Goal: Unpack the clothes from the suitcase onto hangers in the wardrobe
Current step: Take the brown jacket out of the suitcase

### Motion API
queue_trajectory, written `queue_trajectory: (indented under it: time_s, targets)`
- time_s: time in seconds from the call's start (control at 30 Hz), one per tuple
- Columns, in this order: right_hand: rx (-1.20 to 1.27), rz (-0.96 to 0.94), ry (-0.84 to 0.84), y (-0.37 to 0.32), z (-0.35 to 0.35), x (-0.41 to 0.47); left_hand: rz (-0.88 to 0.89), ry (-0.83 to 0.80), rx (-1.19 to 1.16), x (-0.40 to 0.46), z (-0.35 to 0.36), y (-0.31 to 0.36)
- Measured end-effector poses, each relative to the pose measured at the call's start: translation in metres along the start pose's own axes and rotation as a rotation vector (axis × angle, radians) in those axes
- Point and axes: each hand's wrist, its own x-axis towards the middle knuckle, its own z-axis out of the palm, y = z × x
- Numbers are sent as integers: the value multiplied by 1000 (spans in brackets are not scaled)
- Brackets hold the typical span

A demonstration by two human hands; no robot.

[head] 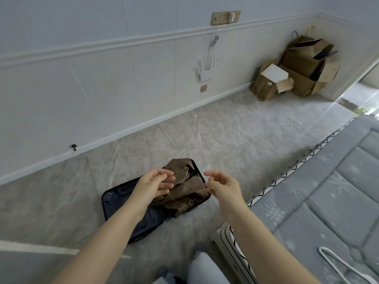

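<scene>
Right, brown clothes [182, 187] lie crumpled in the far half of an open dark suitcase [131, 214] on the tiled floor [225, 128], some fabric spilling over the near rim. Left hand [152, 184] hovers above the clothes, fingers loosely spread, holding nothing; can't tell if fingertips touch the fabric. Right hand [222, 185] is just beside the suitcase's rt edge, fingers relaxed and apart, also empty. White hanger [344, 267] rests on the grey quilted bed [328, 191] at rt. Cardboard boxes [295, 68] are piled in the far corner by the white wall [82, 78].
</scene>
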Motion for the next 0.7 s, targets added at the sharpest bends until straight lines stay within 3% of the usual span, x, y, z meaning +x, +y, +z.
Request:
queue_trajectory:
  time_s: [0.2, 0.43, 0.7]
  targets:
    - [20, 52, 6, -11, -2, 50, -45, 5, -25, 43, 15, 11]
    - [7, 108, -32, -36, 7, 140, -119, 116, -85, 114, 28, 24]
    - [-221, 161, -101, -39, 17, 248, -215, 282, -296, 191, 45, 20]
